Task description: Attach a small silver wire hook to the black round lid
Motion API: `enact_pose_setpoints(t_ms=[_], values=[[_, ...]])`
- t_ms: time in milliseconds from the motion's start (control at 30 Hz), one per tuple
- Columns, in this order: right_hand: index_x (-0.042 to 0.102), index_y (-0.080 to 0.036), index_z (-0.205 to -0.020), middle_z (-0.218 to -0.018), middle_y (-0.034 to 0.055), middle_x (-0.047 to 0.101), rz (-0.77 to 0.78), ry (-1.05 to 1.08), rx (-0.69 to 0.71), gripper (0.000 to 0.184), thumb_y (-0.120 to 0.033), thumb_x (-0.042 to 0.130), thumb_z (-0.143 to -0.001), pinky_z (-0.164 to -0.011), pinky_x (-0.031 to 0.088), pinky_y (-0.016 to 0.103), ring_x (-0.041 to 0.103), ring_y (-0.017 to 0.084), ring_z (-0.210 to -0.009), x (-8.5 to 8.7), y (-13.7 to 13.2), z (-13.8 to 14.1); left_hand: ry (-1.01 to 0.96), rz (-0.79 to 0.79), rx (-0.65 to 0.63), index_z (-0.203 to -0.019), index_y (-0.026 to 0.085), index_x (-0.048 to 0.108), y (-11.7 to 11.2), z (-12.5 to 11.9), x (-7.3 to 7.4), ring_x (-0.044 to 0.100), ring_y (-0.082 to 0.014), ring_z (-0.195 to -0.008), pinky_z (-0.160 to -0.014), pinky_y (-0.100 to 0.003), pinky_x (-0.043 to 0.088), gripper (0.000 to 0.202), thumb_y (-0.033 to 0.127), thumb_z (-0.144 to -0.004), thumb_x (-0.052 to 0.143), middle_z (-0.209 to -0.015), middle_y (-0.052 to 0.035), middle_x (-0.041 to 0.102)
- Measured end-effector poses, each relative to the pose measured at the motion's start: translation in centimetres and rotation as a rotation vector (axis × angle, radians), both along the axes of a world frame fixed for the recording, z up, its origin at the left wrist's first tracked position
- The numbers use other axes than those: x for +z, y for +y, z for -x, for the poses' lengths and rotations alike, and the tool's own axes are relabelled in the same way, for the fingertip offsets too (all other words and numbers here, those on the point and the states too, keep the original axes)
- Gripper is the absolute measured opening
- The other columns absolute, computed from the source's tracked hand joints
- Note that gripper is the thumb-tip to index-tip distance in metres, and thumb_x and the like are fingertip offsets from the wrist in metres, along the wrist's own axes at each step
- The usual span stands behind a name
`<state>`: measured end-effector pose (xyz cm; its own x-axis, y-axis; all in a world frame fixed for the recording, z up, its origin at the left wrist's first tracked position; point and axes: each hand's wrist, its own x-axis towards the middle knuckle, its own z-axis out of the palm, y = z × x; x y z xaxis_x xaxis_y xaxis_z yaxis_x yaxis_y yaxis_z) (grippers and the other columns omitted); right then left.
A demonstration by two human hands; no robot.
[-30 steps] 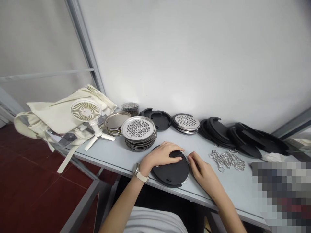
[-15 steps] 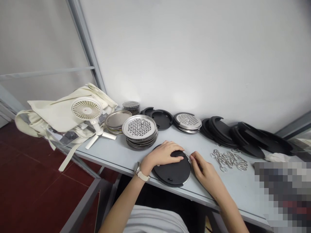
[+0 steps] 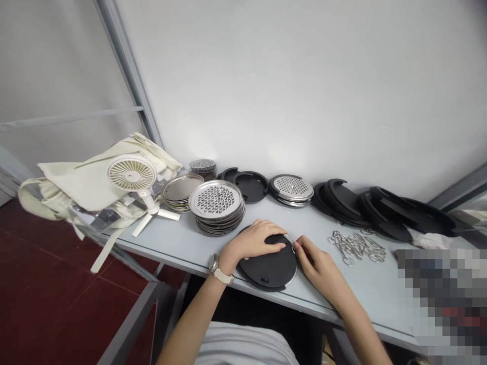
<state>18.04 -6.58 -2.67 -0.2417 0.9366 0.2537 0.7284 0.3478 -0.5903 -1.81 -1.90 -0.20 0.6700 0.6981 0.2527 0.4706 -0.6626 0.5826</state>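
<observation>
1. Grey table [image 3: 365, 289] against a white wall. Along the back stand stacks of perforated steel discs [image 3: 216, 198] and black ring-shaped covers [image 3: 342, 200]. A cream tote bag [image 3: 64, 185] and a white fan [image 3: 131, 172] sit at the left end.
2. Black round disc with a steel rim [image 3: 266, 271]: lies flat near the table's front edge, between the hands.
3. Left hand [image 3: 254, 241]: open, palm down, fingers curved over the disc's raised top and resting on it. Wristwatch [image 3: 217, 267] on the wrist.
4. Right hand [image 3: 317, 266]: thumb and forefinger pinched closed at the disc's rim.
5. Small metal ring [image 3: 292, 248]: held in that pinch, touching the rim. Fingers hide most of it, so how it sits on the rim is hard to make out.
6. Heap of steel clips and rings [image 3: 357, 247]: just beyond the right hand, not touching it.
</observation>
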Motion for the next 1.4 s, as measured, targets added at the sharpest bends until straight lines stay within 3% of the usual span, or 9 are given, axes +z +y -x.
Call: enact_pose_setpoints(t_ms=[600, 1067, 1400], values=[[0.039, -0.025, -0.078, -0.066, -0.0001, 0.057, -0.015, -0.011, -0.007, 0.021, -0.033, 0.03, -0.095, -0.055, 0.04, 0.025, 0.055, 0.017, -0.056, -0.36, 0.26, -0.12, 0.027, -0.069, -0.03, -0.123, 0.021, 0.055, 0.04, -0.07, -0.06, 0.049, -0.0185, -0.117, -0.104, -0.032, 0.03, 0.035, 0.035, -0.091, 0.05, -0.122, -0.0038, 0.061], [0.036, -0.026, -0.079, -0.065, -0.0012, 0.052, -0.013, 0.001, -0.012, 0.02, -0.036, 0.029, -0.095, -0.055, 0.04, 0.026, 0.054, 0.017, -0.055, -0.45, 0.29, -0.12, 0.021, -0.071, -0.037, -0.124, 0.023, 0.055, 0.06, -0.06, 0.03, 0.05, -0.018, -0.117, -0.105, -0.032, 0.03, 0.035, 0.035, -0.092, 0.05, -0.123, -0.0025, 0.061], [0.033, -0.026, -0.082, -0.06, -0.0054, 0.04, 0.001, 0.033, -0.097, 0.02, -0.039, 0.026, -0.096, -0.054, 0.037, 0.026, 0.047, 0.017, -0.049, -0.69, 0.31, -0.76, 0.034, -0.087, -0.052, -0.115, 0.024, 0.059, -0.04, -0.27, 0.22, 0.053, -0.0166, -0.113, -0.102, -0.031, 0.031, 0.027, 0.032, -0.092, 0.048, -0.117, -0.0008, 0.064]])
